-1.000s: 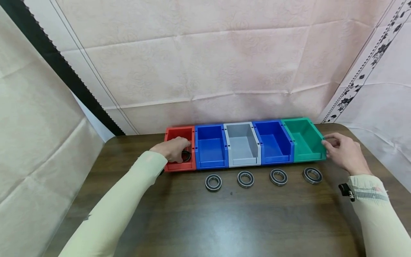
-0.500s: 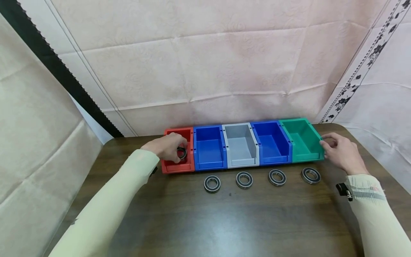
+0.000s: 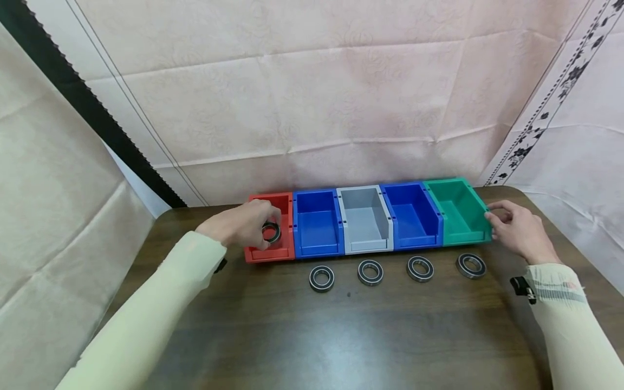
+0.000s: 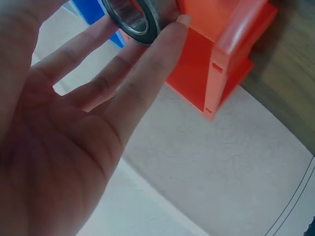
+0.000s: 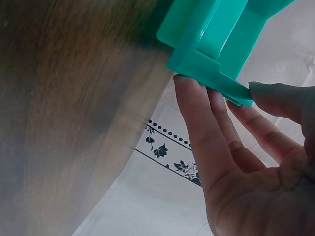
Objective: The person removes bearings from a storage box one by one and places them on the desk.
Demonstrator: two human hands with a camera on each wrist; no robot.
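Observation:
My left hand [image 3: 244,223] pinches a ball bearing [image 3: 278,233], a dark ring with a metal rim, over the red bin [image 3: 269,257]. In the left wrist view the bearing [image 4: 160,14] sits at the fingertips, tilted, with the red bin's wall behind it. At the row's other end my right hand [image 3: 525,232] grips the outer side wall of the green bin [image 3: 468,238]. The right wrist view has the thumb on one face of that wall and the fingers on the other.
Two blue bins [image 3: 319,250] and a grey bin [image 3: 369,246] stand between the red and green ones. Several more bearings [image 3: 313,279] lie in a row before them on the brown wooden table [image 3: 341,341]. A pale cloth [image 3: 312,97] hangs behind.
The left hand has drawn back to the left with the bearing, which was lower in the red bin and more covered. The right hand keeps its grip on the green bin.

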